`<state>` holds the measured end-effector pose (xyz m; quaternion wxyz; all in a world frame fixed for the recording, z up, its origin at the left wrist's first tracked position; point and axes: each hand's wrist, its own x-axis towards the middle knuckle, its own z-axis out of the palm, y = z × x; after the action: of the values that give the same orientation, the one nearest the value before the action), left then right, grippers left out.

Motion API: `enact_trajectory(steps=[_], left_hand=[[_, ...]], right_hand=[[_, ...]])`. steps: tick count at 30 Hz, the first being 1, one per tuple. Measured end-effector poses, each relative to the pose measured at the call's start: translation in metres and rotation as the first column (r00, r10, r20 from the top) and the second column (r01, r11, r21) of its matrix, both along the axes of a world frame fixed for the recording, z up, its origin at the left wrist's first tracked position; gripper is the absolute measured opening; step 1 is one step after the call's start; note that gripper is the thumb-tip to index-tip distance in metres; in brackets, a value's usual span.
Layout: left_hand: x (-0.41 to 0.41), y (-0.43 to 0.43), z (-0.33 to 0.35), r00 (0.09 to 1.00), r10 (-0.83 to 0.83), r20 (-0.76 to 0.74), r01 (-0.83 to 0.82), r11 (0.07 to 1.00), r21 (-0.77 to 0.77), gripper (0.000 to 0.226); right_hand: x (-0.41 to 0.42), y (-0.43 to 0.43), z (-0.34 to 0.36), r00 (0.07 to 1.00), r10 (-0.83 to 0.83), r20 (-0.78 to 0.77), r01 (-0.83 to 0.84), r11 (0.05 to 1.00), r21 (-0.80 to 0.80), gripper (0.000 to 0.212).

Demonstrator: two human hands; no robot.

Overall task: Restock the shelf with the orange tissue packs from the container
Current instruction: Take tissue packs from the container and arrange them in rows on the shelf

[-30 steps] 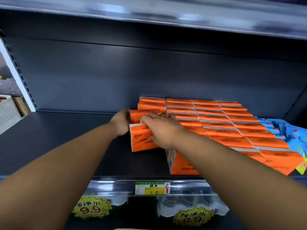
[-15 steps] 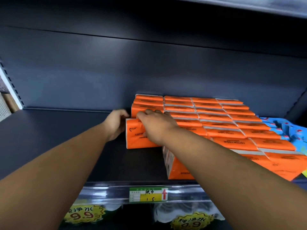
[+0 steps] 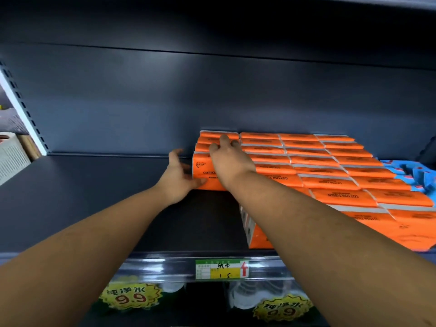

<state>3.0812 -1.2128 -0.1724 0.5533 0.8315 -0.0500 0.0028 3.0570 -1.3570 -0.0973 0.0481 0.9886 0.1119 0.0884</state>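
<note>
At center frame, the right hand (image 3: 230,159) presses flat on the leftmost column of orange tissue packs (image 3: 313,166) on the shelf (image 3: 94,197); the left hand (image 3: 180,178), fingers spread, touches the front pack (image 3: 204,173). Packs look light, soft, slick-wrapped; best gripped by the 2 short ends.

A shop is being shown: a dark metal shelf (image 3: 94,197) is being stocked with orange tissue packs (image 3: 330,175), a price label (image 3: 221,269) is being displayed on its edge, and yellow price stickers (image 3: 131,295) below.
</note>
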Motion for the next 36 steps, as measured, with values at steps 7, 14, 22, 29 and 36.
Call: enact_trajectory(steps=[7, 14, 22, 29, 36], left_hand=[[0.011, -0.033, 0.003, 0.999, 0.021, 0.041, -0.023, 0.997, 0.073, 0.068], [-0.002, -0.012, 0.007, 0.999, -0.026, -0.034, 0.033, 0.965, 0.261, 0.109], [-0.051, 0.01, 0.035, 0.999, -0.007, -0.046, 0.02, 0.954, 0.298, 0.104], [-0.123, 0.01, 0.07, 0.992, -0.123, 0.007, 0.104, 0.863, 0.494, 0.087], [-0.192, 0.006, 0.087, 0.986, -0.095, 0.135, -0.082, 0.426, 0.901, 0.073]], right_hand=[[0.003, -0.006, -0.003, 0.992, -0.122, 0.045, 0.124, 0.99, -0.065, 0.05], [-0.01, -0.009, 0.01, 0.992, -0.121, -0.043, 0.119, 0.992, -0.044, 0.062], [-0.056, -0.036, 0.015, 0.993, -0.058, -0.101, 0.069, 0.991, 0.111, 0.063], [-0.116, -0.046, 0.031, 1.0, -0.006, -0.012, 0.009, 0.981, 0.194, 0.054], [-0.179, -0.042, 0.029, 0.998, 0.025, 0.05, -0.03, 0.995, 0.094, 0.05]])
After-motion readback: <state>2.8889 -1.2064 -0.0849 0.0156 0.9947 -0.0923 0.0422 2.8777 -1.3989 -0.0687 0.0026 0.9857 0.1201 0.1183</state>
